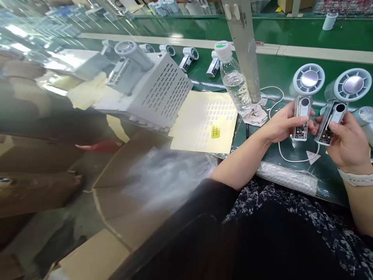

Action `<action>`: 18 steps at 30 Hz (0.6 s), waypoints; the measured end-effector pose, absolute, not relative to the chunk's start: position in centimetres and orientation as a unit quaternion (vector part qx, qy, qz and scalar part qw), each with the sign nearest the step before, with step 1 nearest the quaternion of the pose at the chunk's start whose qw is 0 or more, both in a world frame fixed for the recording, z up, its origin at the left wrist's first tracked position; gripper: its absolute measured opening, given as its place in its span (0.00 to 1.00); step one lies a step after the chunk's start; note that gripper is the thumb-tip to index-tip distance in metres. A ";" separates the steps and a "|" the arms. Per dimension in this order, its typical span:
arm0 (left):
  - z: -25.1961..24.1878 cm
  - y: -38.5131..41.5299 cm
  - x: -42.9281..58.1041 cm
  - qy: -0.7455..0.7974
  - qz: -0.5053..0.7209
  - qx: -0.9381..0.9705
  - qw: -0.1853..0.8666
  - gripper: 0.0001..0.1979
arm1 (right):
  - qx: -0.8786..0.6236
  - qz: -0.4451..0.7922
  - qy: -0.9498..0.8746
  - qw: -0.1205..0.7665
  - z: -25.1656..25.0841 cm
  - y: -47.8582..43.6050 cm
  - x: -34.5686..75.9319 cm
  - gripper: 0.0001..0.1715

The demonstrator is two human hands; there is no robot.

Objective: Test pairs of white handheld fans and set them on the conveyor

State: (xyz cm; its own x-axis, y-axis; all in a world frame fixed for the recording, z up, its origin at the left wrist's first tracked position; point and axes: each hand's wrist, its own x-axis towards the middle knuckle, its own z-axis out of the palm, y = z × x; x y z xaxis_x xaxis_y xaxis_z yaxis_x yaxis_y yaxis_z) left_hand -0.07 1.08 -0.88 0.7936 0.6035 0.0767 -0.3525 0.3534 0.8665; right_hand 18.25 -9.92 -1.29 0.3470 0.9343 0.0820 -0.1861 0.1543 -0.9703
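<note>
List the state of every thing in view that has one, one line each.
left hand, gripping a handheld fan
right hand, gripping a second handheld fan
handheld fan, circuit board showing at base
second handheld fan, circuit board showing at base
plastic water bottle, capped, partly full
sticker sheet, white dots on it
white cable, lying loose
</note>
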 end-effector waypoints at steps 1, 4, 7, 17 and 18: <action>-1.0 1.1 -0.1 0.132 0.293 0.486 0.813 0.35 | -0.493 0.426 -0.378 0.658 -1.2 -10.0 18.1 0.20; -1.0 1.1 -0.1 0.141 0.294 0.477 0.816 0.34 | -0.495 0.424 -0.364 0.665 -0.9 -10.0 17.7 0.22; -0.7 0.7 -0.2 0.139 0.297 0.465 0.822 0.35 | -0.497 0.425 -0.363 0.664 -0.9 -10.0 17.5 0.23; -1.6 1.5 0.7 0.190 0.336 0.473 0.792 0.27 | -0.529 0.388 -0.341 0.674 -1.7 -9.5 17.4 0.21; -1.5 1.5 0.6 0.185 0.337 0.477 0.790 0.27 | -0.531 0.387 -0.336 0.675 -1.6 -9.4 17.3 0.21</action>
